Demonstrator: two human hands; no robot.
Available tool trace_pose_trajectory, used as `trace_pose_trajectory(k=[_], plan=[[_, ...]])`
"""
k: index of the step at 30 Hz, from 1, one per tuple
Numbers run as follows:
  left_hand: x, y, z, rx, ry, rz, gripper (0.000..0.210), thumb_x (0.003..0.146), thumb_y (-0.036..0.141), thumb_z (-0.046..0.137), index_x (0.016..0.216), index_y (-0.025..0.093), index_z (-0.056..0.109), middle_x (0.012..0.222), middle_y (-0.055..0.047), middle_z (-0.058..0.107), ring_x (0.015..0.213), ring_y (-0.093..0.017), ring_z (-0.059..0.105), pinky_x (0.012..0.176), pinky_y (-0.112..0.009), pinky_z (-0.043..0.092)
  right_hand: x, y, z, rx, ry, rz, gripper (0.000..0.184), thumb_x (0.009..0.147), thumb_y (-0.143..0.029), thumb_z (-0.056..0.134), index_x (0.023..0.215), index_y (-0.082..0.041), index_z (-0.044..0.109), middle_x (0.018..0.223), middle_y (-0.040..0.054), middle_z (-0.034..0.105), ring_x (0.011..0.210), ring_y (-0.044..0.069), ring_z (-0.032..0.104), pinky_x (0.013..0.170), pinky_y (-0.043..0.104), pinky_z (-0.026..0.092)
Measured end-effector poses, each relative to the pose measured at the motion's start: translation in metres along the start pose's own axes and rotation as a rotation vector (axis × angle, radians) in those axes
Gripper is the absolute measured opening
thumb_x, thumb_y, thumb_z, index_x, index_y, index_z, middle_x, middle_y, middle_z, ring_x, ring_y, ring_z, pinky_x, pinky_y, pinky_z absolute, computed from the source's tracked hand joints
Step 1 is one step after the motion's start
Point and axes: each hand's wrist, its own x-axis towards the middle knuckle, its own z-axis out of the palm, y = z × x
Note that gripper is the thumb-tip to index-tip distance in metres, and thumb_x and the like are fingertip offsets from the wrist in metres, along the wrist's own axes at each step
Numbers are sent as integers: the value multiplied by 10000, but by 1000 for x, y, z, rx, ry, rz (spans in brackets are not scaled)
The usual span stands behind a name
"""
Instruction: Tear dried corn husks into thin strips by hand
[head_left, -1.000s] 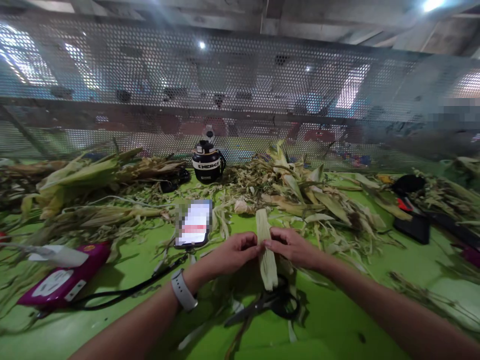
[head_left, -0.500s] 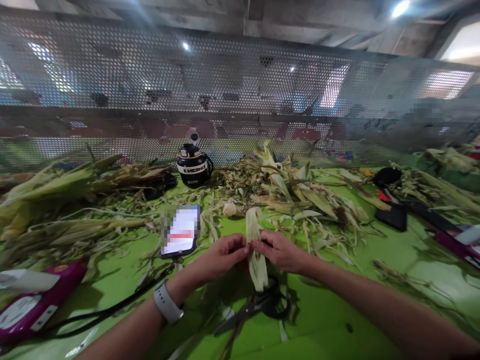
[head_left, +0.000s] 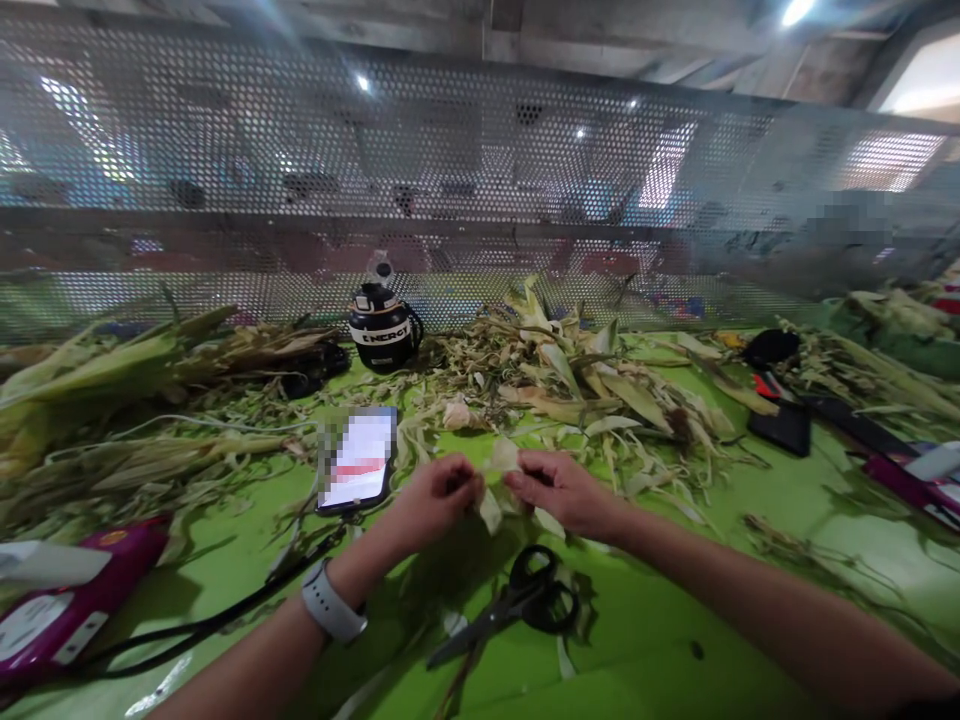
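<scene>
A pale corn husk is stretched between my two hands above the green table. My left hand, with a light watch on its wrist, pinches one side of it, and a strip of husk hangs below those fingers. On the other side my right hand is closed on the husk between thumb and fingers. Black-handled scissors lie on the table just below my hands, pointing to the lower left. A phone with a lit screen rests left of my left hand.
A heap of dry husks spreads behind my hands, with more husks at left. A black jar-shaped bottle stands before a perforated metal screen. Purple devices sit at the sides. A dark phone lies at right.
The husk was held upright as a long strip between my fingertips; now it is turned and drawn crosswise. My hands have moved slightly apart, and the scissors' handles show fully.
</scene>
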Motion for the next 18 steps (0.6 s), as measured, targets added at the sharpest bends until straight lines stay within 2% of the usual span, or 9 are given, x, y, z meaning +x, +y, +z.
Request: trace_pose_trajectory(k=[1, 2, 4, 6, 9, 13, 15, 17, 18], plan=[[2, -3, -3, 17, 24, -64, 153, 732, 312, 525, 678, 171, 499, 566, 18, 552, 536, -138, 534, 522, -238, 392, -5, -8, -2, 52, -48, -18, 355, 865, -455, 511, 694, -145, 523, 619, -34, 469, 542, 76, 429, 497, 193, 347], [3, -7, -6, 40, 97, -102, 139, 733, 307, 511, 691, 174, 504, 554, 19, 556, 518, -147, 546, 502, -240, 392, -10, -15, -5, 138, -94, -53, 332, 865, -426, 525, 696, -141, 533, 626, -30, 484, 530, 71, 444, 487, 189, 355], [6, -12, -10, 79, 178, -89, 126, 730, 294, 508, 694, 174, 516, 560, 20, 561, 523, -154, 571, 510, -244, 409, -18, -27, -11, 348, -152, -92, 317, 858, -415, 544, 697, -143, 538, 599, -35, 485, 459, 54, 407, 422, 174, 315], [7, -14, -13, 80, 178, -107, 121, 729, 285, 510, 684, 173, 526, 556, 22, 565, 515, -157, 589, 508, -243, 417, -24, -33, -16, 508, -156, -136, 331, 842, -427, 565, 671, -146, 538, 571, -38, 480, 424, 49, 382, 401, 175, 295], [8, -13, -16, 97, 152, -191, 104, 731, 252, 513, 666, 174, 534, 533, 25, 568, 471, -156, 595, 472, -233, 402, -28, -41, -23, 636, -102, -178, 293, 836, -383, 588, 658, -154, 547, 555, -47, 465, 418, 47, 380, 425, 181, 316], [9, -12, -18, 201, 159, -265, 146, 758, 216, 492, 616, 183, 489, 510, 30, 560, 401, -133, 560, 428, -221, 381, -34, -65, -32, 649, -105, -292, 322, 829, -365, 591, 581, -174, 515, 515, -65, 415, 371, 39, 342, 393, 172, 307], [10, -11, -19, 219, 149, -270, 138, 768, 206, 485, 631, 186, 477, 504, 34, 560, 384, -122, 543, 411, -214, 372, -34, -72, -33, 625, -32, -302, 351, 823, -392, 589, 560, -182, 491, 488, -78, 389, 340, 37, 318, 382, 175, 306], [10, -10, -18, 196, 159, -293, 45, 765, 192, 494, 722, 186, 483, 489, 48, 553, 372, -119, 526, 397, -208, 364, -27, -65, -30, 543, 51, -200, 352, 832, -433, 562, 590, -185, 500, 483, -74, 406, 349, 47, 343, 375, 175, 298], [10, -10, -18, 177, 173, -306, 32, 762, 186, 501, 787, 184, 481, 480, 58, 545, 368, -119, 517, 391, -206, 360, -21, -56, -28, 453, 67, -96, 361, 839, -466, 537, 617, -182, 513, 487, -65, 432, 371, 59, 377, 384, 181, 313]])
